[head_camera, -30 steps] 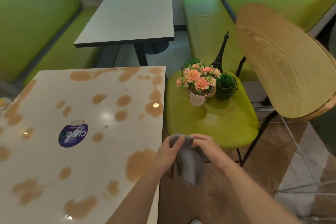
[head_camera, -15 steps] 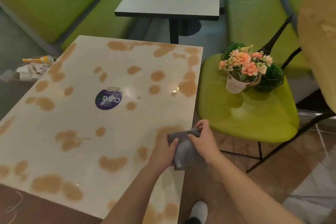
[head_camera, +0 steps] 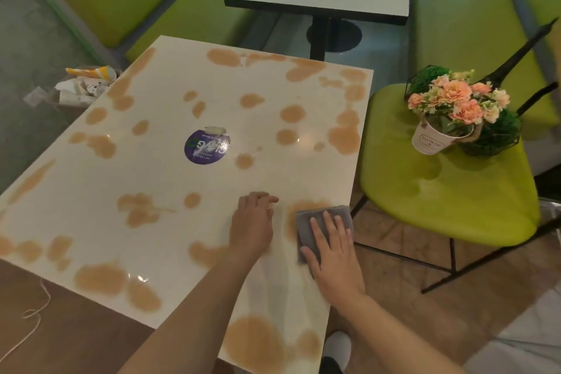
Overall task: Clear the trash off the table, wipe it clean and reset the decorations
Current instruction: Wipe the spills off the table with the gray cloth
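White pot point(head_camera: 432, 139) of peach artificial flowers point(head_camera: 458, 99), on lime-green chair seat point(head_camera: 431, 200). Folded grey cloth point(head_camera: 306, 231), at stained white table point(head_camera: 170, 179) edge, under flat-fingered right hand point(head_camera: 332, 247). Left hand point(head_camera: 252, 222) resting, fingers relaxed.

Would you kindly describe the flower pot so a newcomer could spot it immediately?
Start at the stained table, then look right to the lime green chair beside it. On its seat stands the white flower pot, the only one holding peach flowers, between two dark wire-framed green balls.
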Tool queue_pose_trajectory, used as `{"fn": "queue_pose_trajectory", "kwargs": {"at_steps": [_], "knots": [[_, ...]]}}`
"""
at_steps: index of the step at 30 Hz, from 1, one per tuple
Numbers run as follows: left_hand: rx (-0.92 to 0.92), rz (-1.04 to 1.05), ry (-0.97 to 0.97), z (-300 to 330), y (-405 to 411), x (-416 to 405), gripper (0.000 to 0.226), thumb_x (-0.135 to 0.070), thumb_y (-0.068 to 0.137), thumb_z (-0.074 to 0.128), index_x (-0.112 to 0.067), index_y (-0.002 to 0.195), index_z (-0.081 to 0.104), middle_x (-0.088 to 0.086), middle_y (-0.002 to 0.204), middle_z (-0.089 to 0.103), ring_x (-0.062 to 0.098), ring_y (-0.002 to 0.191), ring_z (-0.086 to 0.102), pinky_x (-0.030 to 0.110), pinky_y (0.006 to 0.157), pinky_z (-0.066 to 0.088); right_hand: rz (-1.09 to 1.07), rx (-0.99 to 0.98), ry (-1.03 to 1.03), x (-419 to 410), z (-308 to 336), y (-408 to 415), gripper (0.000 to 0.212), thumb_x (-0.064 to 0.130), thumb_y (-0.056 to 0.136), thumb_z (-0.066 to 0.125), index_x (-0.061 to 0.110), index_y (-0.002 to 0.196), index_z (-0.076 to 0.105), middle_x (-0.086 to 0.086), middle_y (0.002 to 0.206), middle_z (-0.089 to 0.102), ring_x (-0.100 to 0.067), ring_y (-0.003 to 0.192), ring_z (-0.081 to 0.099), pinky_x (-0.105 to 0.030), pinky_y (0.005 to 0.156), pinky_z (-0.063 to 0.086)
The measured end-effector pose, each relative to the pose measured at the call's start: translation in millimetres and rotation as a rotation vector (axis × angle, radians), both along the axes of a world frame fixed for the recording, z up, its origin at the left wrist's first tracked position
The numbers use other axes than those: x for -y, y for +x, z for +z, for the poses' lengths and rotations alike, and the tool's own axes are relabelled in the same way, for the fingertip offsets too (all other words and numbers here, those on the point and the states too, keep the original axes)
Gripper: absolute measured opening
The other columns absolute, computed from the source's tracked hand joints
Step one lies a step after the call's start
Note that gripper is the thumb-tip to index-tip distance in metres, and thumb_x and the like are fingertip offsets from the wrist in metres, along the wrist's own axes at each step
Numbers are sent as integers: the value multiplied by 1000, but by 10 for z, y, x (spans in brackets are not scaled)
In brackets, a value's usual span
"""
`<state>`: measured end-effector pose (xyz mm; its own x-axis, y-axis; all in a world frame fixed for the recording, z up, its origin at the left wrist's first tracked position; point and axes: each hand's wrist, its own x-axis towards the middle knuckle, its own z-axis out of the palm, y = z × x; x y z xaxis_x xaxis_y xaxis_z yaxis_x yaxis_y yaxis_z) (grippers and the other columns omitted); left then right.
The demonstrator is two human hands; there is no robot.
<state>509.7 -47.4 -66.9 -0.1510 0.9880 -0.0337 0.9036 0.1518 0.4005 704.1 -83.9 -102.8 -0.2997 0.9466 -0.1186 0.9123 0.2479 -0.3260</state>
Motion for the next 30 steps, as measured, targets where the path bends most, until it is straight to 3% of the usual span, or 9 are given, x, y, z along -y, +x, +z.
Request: {"fn": "queue_pose_trajectory", "kwargs": {"at_steps": [4,8,12,16,19,21,24,30], "knots": [[-108,-41,-75,-92,-254,-102,42,-21,100,45,-27,141,46,-1,153,36,26,139,28,36,113,29,-14,54,13,-141,-31,7,61,46,104,7,18,151,34,-9,160,23,-25,148,15,-42,119,5],[-102,16,-98,-142,-298,-127,47,-23,101,44,-31,147,36,-3,157,28,22,143,20,30,113,22,-95,16,24,-472,-16,-68,70,53,99,-6,25,153,27,-2,163,12,-19,150,3,-40,121,-4],[-113,44,-200,-146,-288,-267,56,-24,102,41,-31,152,20,-2,161,14,22,146,8,28,116,13,-166,-7,76,-509,-9,-246,54,43,102,18,26,148,39,-3,159,28,-21,148,14,-42,121,1],[-214,-33,-334,-196,-352,-251,58,-32,105,26,-30,155,-3,-2,163,-8,24,150,-10,32,121,-3,4,10,71,-231,-74,-193,53,42,102,18,32,154,24,-2,162,14,-20,150,4,-39,121,-1],[-190,-39,-375,-167,-352,-253,59,-33,105,25,-33,154,-7,-5,162,-12,24,149,-13,36,121,-2,-17,18,45,-343,-40,-115,58,47,99,7,34,155,11,1,163,-3,-15,149,-11,-32,119,-15],[-169,-39,-406,-151,-366,-266,59,-34,105,26,-36,154,-8,-6,162,-15,24,149,-15,38,120,-1,-99,69,53,-512,-60,-170,59,46,97,1,33,155,6,-2,164,-3,-19,150,-9,-31,117,-20],[-135,-49,-419,-145,-392,-302,60,-35,105,27,-38,153,-8,-7,161,-17,23,148,-17,40,119,-3,-199,82,63,-656,-49,-344,61,46,95,-1,33,154,9,-7,164,4,-23,151,-2,-33,118,-17],[-79,-66,-427,-97,-413,-289,61,-36,104,30,-39,153,-6,-7,161,-19,23,147,-21,42,120,-6,-2,-34,24,-220,-43,-469,52,49,100,11,47,152,13,5,163,-6,-16,150,-12,-34,120,-11]]}}
